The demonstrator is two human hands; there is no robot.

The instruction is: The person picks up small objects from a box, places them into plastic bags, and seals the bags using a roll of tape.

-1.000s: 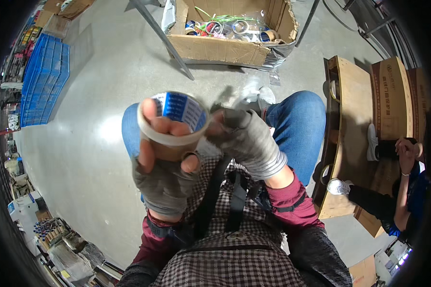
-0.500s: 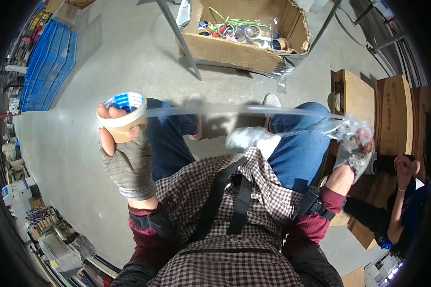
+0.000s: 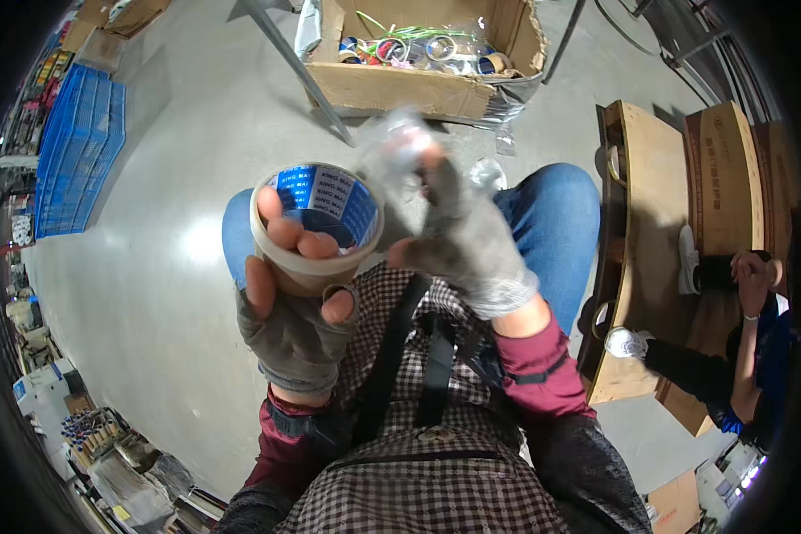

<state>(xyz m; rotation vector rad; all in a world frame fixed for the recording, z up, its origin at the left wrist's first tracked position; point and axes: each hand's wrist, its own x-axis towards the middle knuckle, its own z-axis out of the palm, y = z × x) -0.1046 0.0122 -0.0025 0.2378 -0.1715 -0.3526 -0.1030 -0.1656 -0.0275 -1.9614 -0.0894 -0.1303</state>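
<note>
A roll of clear tape (image 3: 334, 191) with a blue printed lining inside its core is tilted in front of my lap. My left hand (image 3: 298, 334), in a grey fingerless glove, grips it, several fingers hooked into the core and the thumb on the outside. Close beside the roll's right side is my right hand (image 3: 467, 240), gloved the same way. Its fingers are bent around a crumpled wad of clear tape (image 3: 396, 147), smeared by motion. Whether a strand still joins wad and roll cannot be made out.
Beyond my knees stands an open cardboard box (image 3: 400, 89) with used tape cores and plastic scraps. Blue crates (image 3: 80, 151) stand at the far left. To the right are a wooden board (image 3: 645, 240), brown cartons (image 3: 721, 178) and a seated person (image 3: 748, 356).
My right hand has swung in from the far right toward the roll, bringing the wad of tape. My left hand and the roll have moved right. The long stretched strand no longer shows.
</note>
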